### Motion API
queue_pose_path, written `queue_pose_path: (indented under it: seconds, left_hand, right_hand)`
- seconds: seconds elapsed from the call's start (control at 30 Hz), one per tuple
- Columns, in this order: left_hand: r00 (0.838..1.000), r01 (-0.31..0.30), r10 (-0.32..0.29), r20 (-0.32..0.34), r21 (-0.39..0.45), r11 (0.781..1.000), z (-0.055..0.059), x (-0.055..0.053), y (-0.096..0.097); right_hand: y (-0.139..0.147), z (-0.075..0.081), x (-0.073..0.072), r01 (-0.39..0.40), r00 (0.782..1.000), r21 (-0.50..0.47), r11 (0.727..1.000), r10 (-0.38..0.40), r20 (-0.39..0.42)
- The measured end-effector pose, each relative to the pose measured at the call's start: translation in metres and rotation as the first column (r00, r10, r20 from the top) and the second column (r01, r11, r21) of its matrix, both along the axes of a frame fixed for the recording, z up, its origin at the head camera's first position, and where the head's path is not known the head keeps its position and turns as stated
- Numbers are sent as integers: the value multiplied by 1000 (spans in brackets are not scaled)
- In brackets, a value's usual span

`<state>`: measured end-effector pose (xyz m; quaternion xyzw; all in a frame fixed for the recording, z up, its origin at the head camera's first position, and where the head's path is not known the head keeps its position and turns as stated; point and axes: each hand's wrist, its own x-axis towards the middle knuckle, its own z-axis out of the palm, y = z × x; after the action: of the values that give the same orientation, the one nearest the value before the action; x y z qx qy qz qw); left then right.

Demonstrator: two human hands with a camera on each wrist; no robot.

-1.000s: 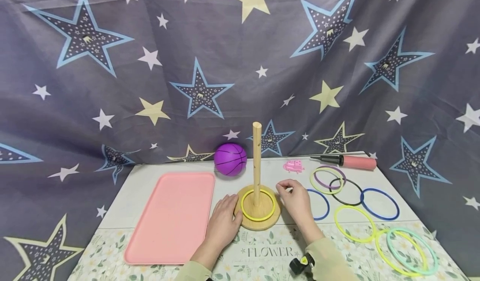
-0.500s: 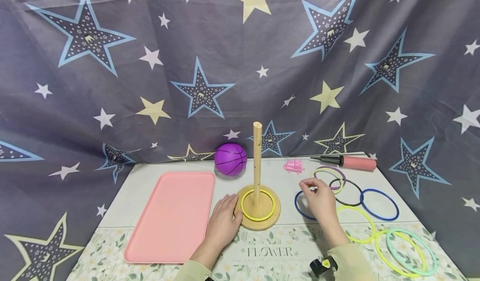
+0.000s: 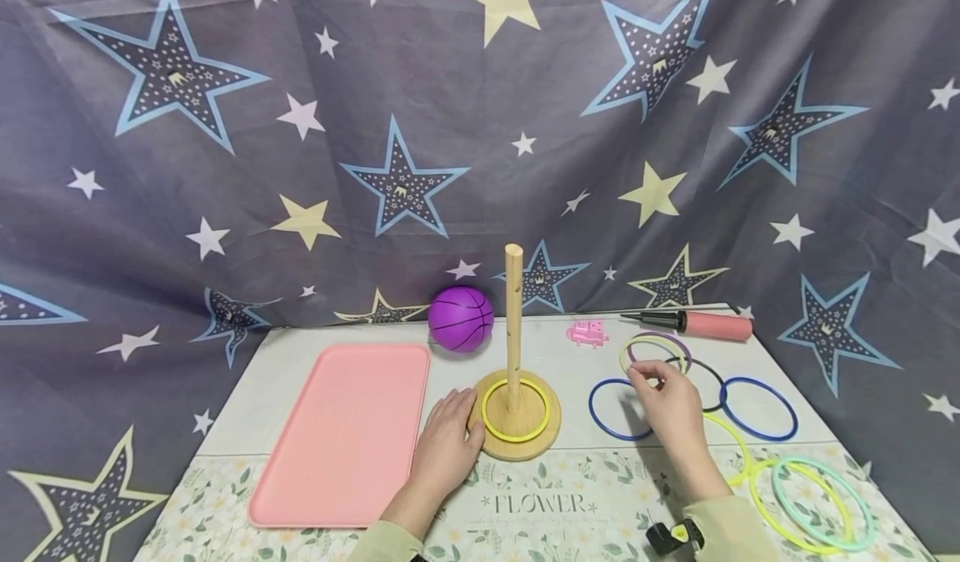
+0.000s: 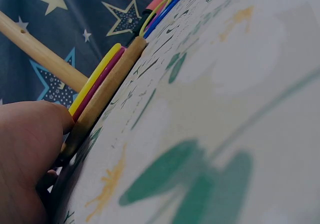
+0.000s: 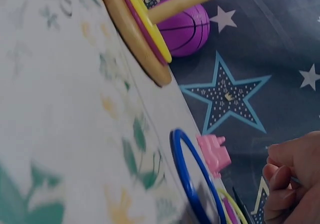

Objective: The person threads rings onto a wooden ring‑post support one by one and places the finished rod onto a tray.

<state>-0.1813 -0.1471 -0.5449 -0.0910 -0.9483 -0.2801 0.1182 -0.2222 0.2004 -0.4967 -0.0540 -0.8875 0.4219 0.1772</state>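
In the head view my left hand (image 3: 450,437) lies with extended fingers on the left edge of the round base of a wooden ring-toss stand (image 3: 513,328). A yellow ring (image 3: 516,439) encircles the pole at the bottom. The left wrist view also reveals a magenta ring (image 4: 100,83) sandwiched between the yellow ring and the base. My right hand (image 3: 671,403) hovers with loosely curled fingers and holds nothing. Under and left of it lies a blue ring (image 3: 591,408). Just behind its fingertips are overlapping rings: pale yellow (image 3: 621,360), purple (image 3: 681,342) and black (image 3: 714,371).
A pink tray (image 3: 345,437) is at the left. Toward the back are a purple ball (image 3: 461,318), a small pink toy (image 3: 587,333) and a red-and-black hand pump (image 3: 716,325). Another blue ring (image 3: 797,420), yellow rings and a teal ring (image 3: 870,520) lie at the right.
My right hand has moved right, from beside the stand's base to over the blue ring's right side near the overlapping rings. The left hand and the stand have stayed put.
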Motion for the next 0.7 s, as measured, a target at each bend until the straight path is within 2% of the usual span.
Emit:
queue_pose_path:
  seconds: [0.7]
  left_hand:
    - [1000,0,0,-3,-3,1000,-3,0,0]
  right_hand:
    - [27,-30,1,46,997,46,998,-49,54]
